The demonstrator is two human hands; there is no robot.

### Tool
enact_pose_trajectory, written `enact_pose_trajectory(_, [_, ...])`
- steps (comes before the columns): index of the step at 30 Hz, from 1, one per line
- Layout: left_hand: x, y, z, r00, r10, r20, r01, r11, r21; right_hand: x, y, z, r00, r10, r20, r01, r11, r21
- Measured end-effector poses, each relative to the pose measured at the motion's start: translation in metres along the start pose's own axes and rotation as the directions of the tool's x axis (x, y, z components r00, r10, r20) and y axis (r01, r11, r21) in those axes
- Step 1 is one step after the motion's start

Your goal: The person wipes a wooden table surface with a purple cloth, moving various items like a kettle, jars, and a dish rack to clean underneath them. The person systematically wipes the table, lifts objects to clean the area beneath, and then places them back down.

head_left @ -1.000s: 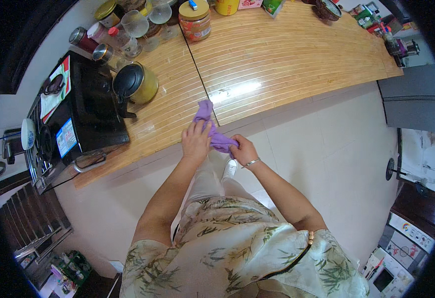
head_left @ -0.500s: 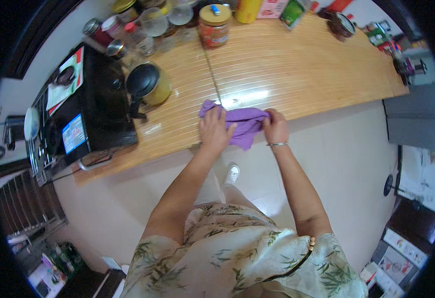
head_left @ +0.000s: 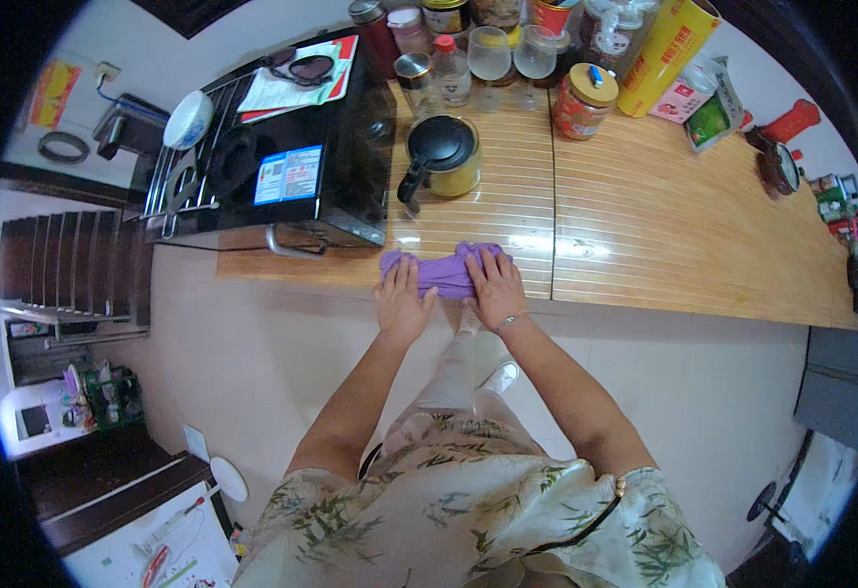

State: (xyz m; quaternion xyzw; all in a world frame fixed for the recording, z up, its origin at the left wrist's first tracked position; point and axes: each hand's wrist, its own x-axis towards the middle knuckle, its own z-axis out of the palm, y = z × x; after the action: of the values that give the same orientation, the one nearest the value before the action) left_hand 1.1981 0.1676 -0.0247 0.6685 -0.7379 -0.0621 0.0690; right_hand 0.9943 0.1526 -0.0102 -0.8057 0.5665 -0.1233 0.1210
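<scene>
A crumpled purple cloth [head_left: 446, 276] lies along the front edge of the wooden table [head_left: 684, 245], left of the seam between two boards. On its left end rests my left hand [head_left: 405, 306], fingers stretched forward and the thumb apart. My right hand [head_left: 497, 289], with a bracelet at the wrist, presses flat on the cloth's right part, fingers spread. Beyond the cloth stands a glass pitcher [head_left: 460, 178] with a black lid and handle, holding something yellowish.
At the left is a black oven [head_left: 351, 186] with papers, sunglasses [head_left: 311, 69] and a bowl [head_left: 188, 120] on top. Stemmed glasses [head_left: 489, 54], a jar with a gold lid [head_left: 586, 101] and a yellow box [head_left: 666, 59] line the back. A dark bowl [head_left: 778, 169] sits farther right.
The cloth and both hands have moved left, from across the seam to left of it. My right hand, earlier closed on the cloth's edge, now lies flat on it. The view has shifted left.
</scene>
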Motion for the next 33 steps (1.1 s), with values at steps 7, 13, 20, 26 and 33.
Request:
enact_pose_trajectory(7, [-0.007, 0.094, 0.015, 0.988, 0.093, 0.127, -0.069, 0.981, -0.183, -0.039, 0.043, -0.004, 0.988, -0.048, -0.144, 0.048, 0.999, -0.007])
enact_pose_trajectory(13, [-0.022, 0.040, 0.006, 0.967, 0.180, 0.183, -0.145, 0.971, -0.189, -0.053, 0.042, -0.013, 0.986, 0.060, -0.158, -0.068, 0.997, -0.040])
enact_pose_trajectory(20, [-0.033, -0.120, -0.019, 0.992, -0.013, 0.122, 0.011, 1.000, 0.017, 0.040, -0.105, 0.083, 0.984, -0.034, -0.176, 0.054, 0.992, 0.110])
enact_pose_trajectory(26, [-0.020, -0.057, -0.020, 0.955, 0.195, 0.225, -0.146, 0.966, -0.214, -0.003, -0.039, 0.058, 0.986, -0.023, -0.164, 0.038, 0.995, 0.090])
enact_pose_trajectory(33, [-0.001, 0.015, -0.005, 0.879, 0.439, 0.187, -0.385, 0.884, -0.265, -0.039, 0.031, 0.015, 0.960, 0.167, -0.225, -0.184, 0.981, -0.059])
